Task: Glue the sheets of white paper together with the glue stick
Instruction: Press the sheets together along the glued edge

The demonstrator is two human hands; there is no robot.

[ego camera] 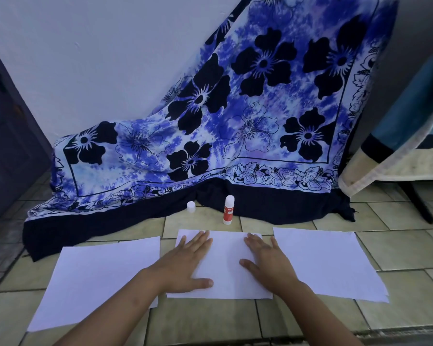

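Far left there's a dark door (8, 133), and on the tiled floor (210, 320) in front of it lies the left sheet (98, 278) of white paper, flat and a bit skewed, with its far corner just beside the dark hem of a big blue flowered cloth (235, 108) that's draped down the wall behind everything.

Next over is the left hand (188, 260), palm down with fingers straight and thumb stuck out, pressing flat on the middle sheet (225, 258). It isn't gripping anything. Can't tell whether that's one sheet or two stacked.

Behind the middle sheet, near the cloth's edge, a small white cap (191, 206) sits on the floor, and just right of it the glue stick (228, 210) stands upright with its cap off, red label facing the camera, nobody touching it.

Then the right hand (268, 260), same deal: flat, fingers spread a little, resting on the right half of the middle sheet.

The right sheet (323, 260) lies close beside, not overlapping. Far right there's a table (398, 151) with a pale cover.
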